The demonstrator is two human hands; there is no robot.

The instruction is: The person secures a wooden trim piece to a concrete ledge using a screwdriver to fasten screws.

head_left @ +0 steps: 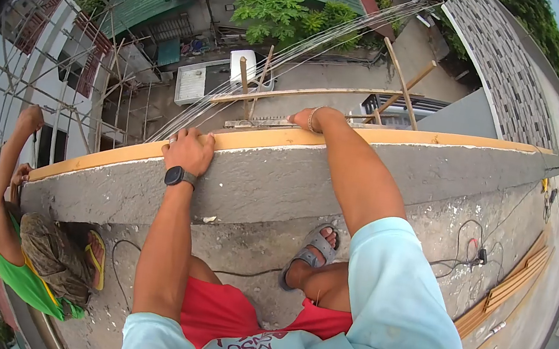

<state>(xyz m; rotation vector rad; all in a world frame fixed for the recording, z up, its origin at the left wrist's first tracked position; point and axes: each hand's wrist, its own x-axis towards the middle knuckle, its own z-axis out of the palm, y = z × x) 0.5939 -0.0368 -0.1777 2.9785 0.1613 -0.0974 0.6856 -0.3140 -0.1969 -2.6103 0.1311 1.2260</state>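
Observation:
A long wooden board [249, 139] runs along the outer top edge of a grey cement parapet [258, 175]. My left hand [188, 152], with a dark watch at the wrist, is closed on the board left of the middle, its fingers curled over the wood. Farther right, my right hand [311, 118] wears a bracelet and reaches across the board; its fingers bend over the far side, where their tips are partly hidden. Between my hands the board lies against the rough cement edge.
At the left a co-worker [33, 247] crouches, one hand raised, the other at the board's end. Bamboo scaffolding [63, 83] and cables [296, 55] lie beyond the parapet's drop. Wood strips [507, 285] and a power cord [457, 260] lie on the floor at right.

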